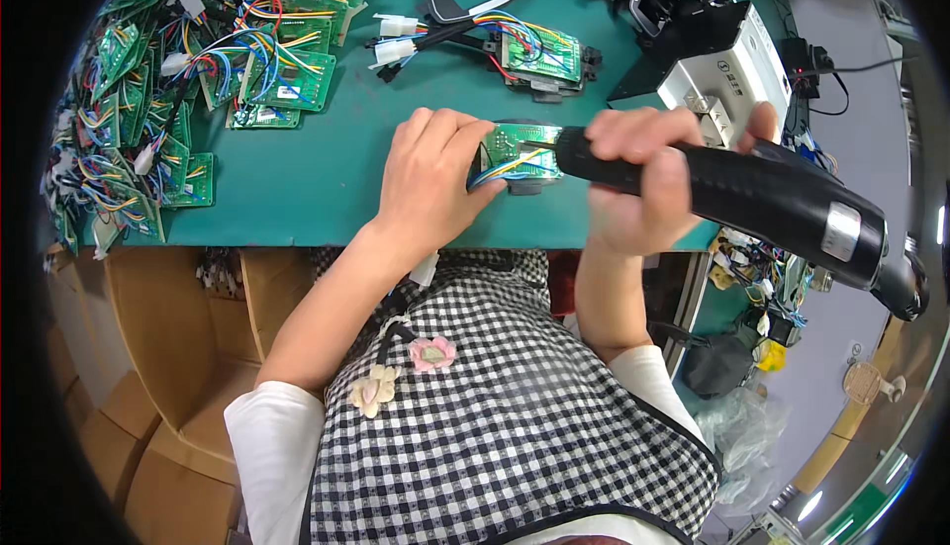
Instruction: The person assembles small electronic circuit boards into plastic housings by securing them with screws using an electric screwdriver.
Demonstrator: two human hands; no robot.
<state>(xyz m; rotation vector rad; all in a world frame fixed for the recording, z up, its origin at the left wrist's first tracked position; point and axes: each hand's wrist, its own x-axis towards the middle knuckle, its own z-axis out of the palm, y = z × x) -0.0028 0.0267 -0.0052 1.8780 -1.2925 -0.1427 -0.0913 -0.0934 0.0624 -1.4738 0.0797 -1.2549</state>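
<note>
We see a green bench with an open cardboard box below its near edge. A heap of wired green boards lies far left, too many to count. Our right hand is clenched round a black driver. Our left hand, fingers pressed down, steadies one board at the near edge.
</note>
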